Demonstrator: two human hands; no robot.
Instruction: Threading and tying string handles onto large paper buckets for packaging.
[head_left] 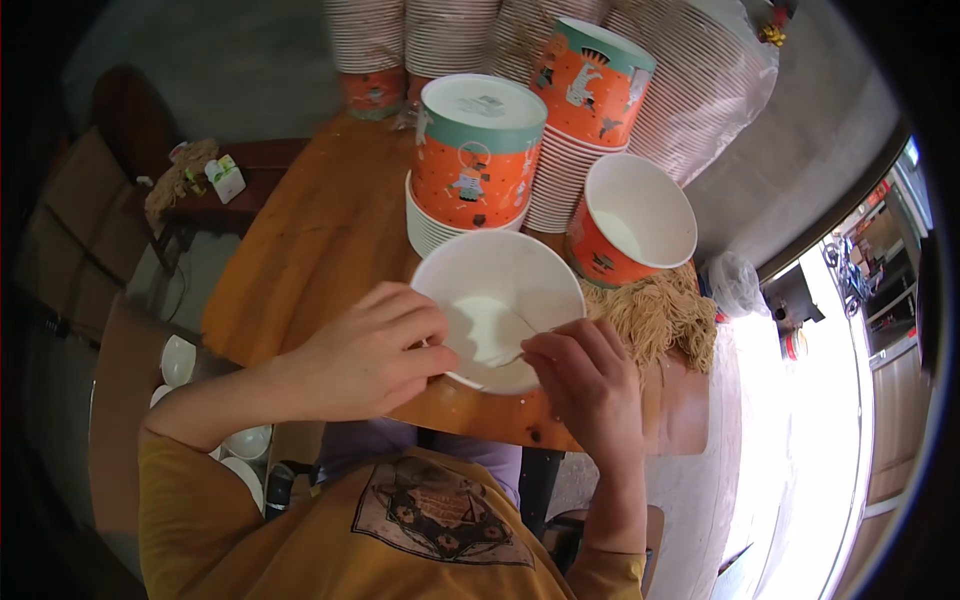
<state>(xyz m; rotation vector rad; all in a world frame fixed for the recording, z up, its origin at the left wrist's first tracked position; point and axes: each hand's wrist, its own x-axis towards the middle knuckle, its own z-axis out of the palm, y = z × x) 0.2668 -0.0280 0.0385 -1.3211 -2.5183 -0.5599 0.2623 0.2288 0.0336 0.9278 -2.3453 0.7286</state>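
Note:
A paper tub (497, 262) with a white inside stands mouth-up before me at the table's near edge. The fingers of my left hand (385, 350) are curled together on its near left rim. At the near right rim, my right hand (592, 375) pinches a thin pale string (518, 357), part of which runs inside the tub. What my left fingertips cover is hidden. A bundle of beige strings (650, 318) lies right of the tub, beneath another open orange tub (640, 212) that leans toward me.
Behind stand upside-down orange-and-green tubs (475, 165) on nested stacks (567, 180). Tall plastic-wrapped stacks (690, 80) line the wooden table's (290, 270) back. At lower left, several white tubs (178, 360) sit in a cardboard box (120, 400). A bench (255, 170) holds more strings.

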